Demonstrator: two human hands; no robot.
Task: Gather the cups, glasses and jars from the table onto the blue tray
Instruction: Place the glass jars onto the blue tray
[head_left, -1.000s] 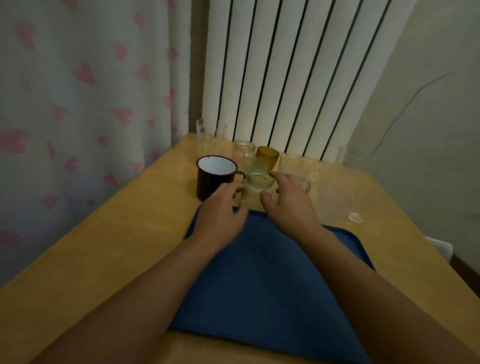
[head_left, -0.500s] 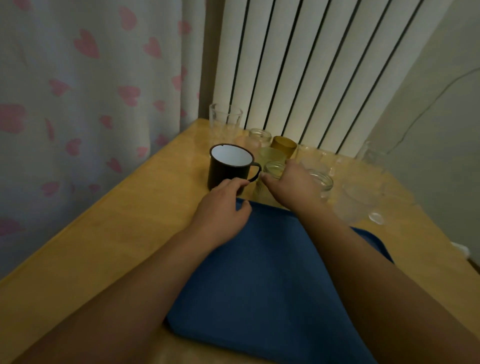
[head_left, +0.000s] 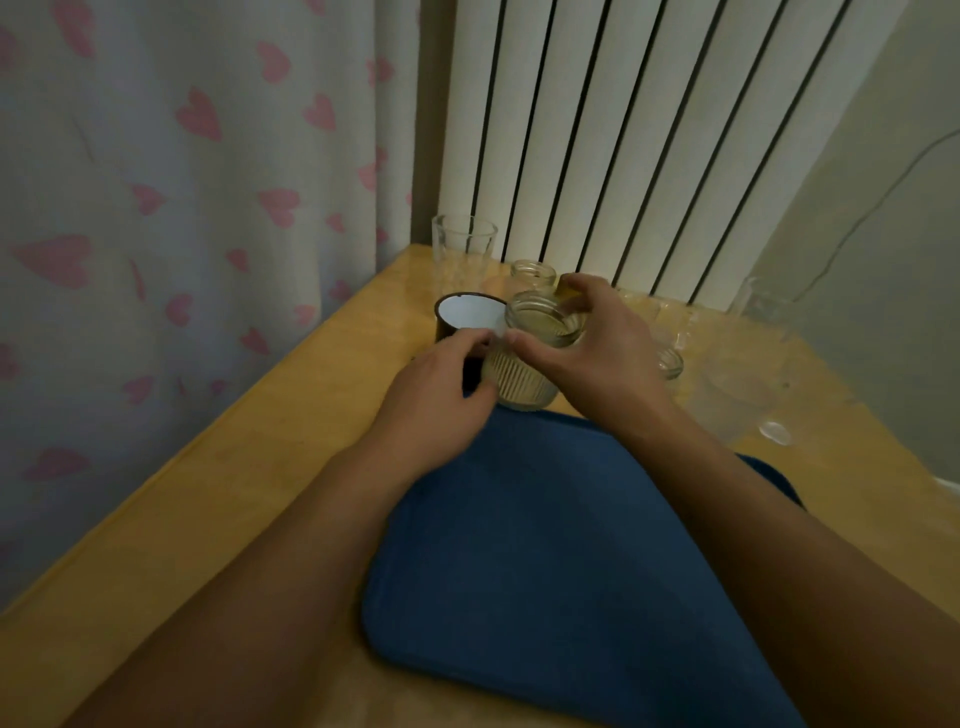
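Right now I have both hands on a ribbed glass (head_left: 524, 371), which sits at the far edge of the blue tray (head_left: 545, 561), tilted a little toward me. My right hand (head_left: 597, 358) has its grip closed around the glass from the right, thumb on the near side of the rim and fingers curled over the far side. My left hand (head_left: 436, 395) presses its fingertips against the left wall of the glass, a narrow grip that steadies it rather than wraps it. Just left of the grip stands a dark mug (head_left: 465, 322) with a white inside, touching or nearly touching the glass. Beyond the grip are a tall clear glass (head_left: 464, 254) and a small jar (head_left: 533, 278); to its right, another small jar (head_left: 669, 364) and blurred clear glassware. All rest on the wooden worktop (head_left: 249, 467).
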